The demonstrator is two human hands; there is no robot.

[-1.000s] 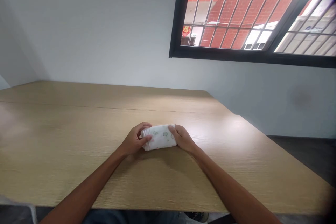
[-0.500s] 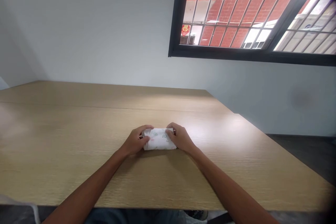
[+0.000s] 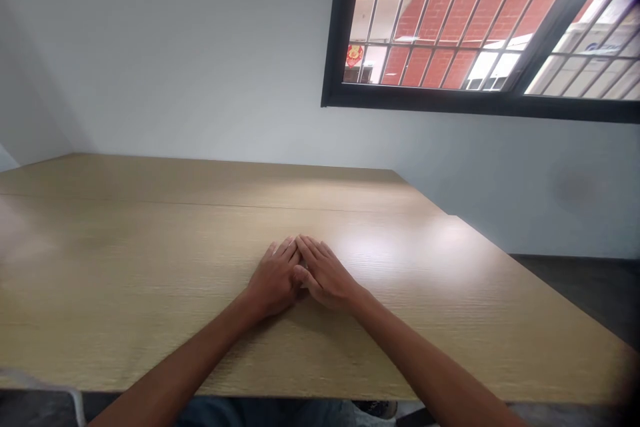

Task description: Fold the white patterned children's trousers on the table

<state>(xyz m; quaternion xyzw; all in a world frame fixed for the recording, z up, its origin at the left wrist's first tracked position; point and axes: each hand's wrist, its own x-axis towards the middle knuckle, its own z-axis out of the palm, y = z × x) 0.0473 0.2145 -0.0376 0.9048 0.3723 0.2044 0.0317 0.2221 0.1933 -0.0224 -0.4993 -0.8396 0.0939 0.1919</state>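
the step in hand looks like a two-handed pressing or covering: the bare left hand (image 3: 275,280) and the bare right hand (image 3: 327,273) lie palm down and close together, their fingertips meeting at the top and the right thumb reaching across to the left hand. the fingers of both are nearly straight and held together; with the palms turned away, i cannot tell how firmly either one grips. the small whitish item (image 3: 303,265) sits beneath and between them, on or just above the broad pale wood-grain worktop (image 3: 150,293), near the person's edge. the next move, i judge, calls for even pressure from both palms, then parting the fingers enough to regain its edges.

only a sliver of the item shows in the gap between the hands, so its shape, surface and contact with the worktop are hidden. at the bottom edge, a whitish cord (image 3: 77,403) and a dark shoe (image 3: 376,408) are cut off and hard to make out.
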